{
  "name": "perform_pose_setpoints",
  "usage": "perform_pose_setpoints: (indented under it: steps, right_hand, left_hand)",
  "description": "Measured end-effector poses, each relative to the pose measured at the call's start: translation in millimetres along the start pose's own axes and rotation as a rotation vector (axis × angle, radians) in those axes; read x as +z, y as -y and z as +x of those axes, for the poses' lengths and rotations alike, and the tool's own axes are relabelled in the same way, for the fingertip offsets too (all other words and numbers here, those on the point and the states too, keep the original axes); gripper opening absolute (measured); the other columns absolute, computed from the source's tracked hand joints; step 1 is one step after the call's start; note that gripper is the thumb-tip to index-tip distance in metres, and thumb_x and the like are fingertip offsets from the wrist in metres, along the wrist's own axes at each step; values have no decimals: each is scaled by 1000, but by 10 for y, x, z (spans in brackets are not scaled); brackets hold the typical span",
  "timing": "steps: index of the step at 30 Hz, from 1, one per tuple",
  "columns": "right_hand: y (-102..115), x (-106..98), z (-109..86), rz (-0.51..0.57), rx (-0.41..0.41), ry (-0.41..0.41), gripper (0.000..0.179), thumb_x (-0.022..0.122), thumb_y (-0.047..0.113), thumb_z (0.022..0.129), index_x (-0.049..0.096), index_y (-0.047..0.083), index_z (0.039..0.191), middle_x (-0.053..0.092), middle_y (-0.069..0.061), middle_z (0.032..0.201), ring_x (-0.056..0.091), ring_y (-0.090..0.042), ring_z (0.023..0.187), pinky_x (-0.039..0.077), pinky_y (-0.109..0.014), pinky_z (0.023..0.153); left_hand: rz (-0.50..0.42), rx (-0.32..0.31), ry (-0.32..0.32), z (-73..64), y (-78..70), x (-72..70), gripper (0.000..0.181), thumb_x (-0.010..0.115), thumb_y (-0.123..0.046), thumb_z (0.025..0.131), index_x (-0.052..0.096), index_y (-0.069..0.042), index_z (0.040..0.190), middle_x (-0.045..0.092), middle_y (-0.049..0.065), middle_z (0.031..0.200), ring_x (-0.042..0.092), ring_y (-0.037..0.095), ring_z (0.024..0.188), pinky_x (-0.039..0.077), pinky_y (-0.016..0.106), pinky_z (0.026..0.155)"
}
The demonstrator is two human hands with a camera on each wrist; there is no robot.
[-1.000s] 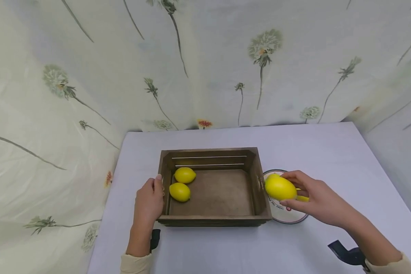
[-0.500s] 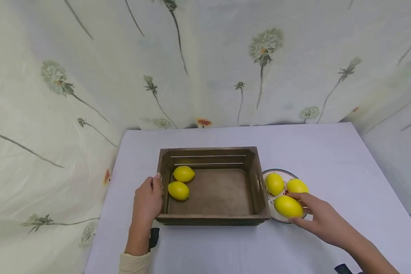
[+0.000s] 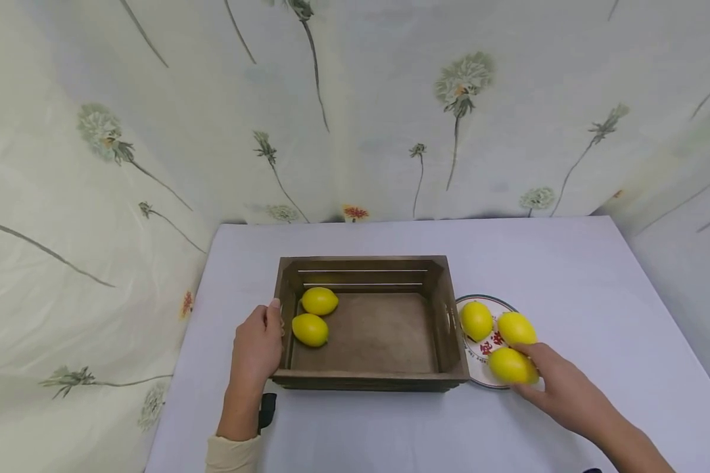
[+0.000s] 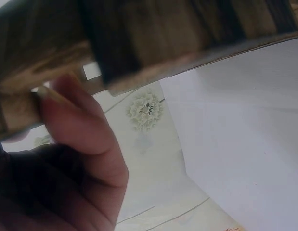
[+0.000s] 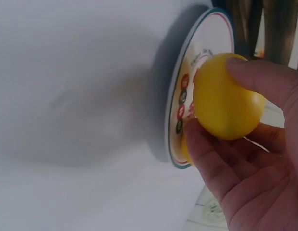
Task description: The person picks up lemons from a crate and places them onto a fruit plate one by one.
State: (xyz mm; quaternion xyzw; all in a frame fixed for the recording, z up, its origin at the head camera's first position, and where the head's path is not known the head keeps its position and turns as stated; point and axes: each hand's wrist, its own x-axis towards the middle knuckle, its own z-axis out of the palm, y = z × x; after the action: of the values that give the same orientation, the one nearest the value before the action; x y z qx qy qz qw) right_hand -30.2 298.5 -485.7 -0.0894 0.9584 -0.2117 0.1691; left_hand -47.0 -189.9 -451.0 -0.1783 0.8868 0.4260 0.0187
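My left hand (image 3: 258,343) grips the left wall of a brown wooden crate (image 3: 367,376); the left wrist view shows its curled fingers at a slot in the wood. Two yellow lemons, one (image 3: 319,301) behind the other (image 3: 310,330), lie inside at the crate's left. To the right, my right hand (image 3: 574,394) holds a lemon (image 3: 511,366) between thumb and fingers, over the front of a white plate (image 3: 476,358) with a dark rim and red print. On that plate lie two more lemons, one at the left (image 3: 476,320) and one at the back right (image 3: 517,327).
The crate stands on a white-covered table (image 3: 355,433), and the plate is tight against its right side. Behind and beside the table hangs a pale curtain (image 3: 378,118) printed with dandelions.
The right hand has moved right and toward the front with its lemon, from beside the crate's right wall to the plate's front right. The left hand keeps its place on the crate.
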Motion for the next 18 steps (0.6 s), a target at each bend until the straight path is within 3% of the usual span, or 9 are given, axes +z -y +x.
perform_pose_setpoints:
  steps: [5,18]
  right_hand:
    - [-66,50,10,-8,43,3,73,88,21,83,50,-7,139,55,-31,136,60,-44,114,50,-64,96]
    - [-190,79,61,-51,69,-36,74,86,16,84,47,-12,140,50,-36,138,53,-53,123,44,-69,101]
  left_hand:
    - [-4,-2,5,11,5,4,54,36,-48,113,61,-4,97,57,9,77,48,23,60,42,32,53]
    - [-10,10,-5,-2,2,10,55,36,-49,113,61,-3,95,58,9,77,48,22,59,41,32,52]
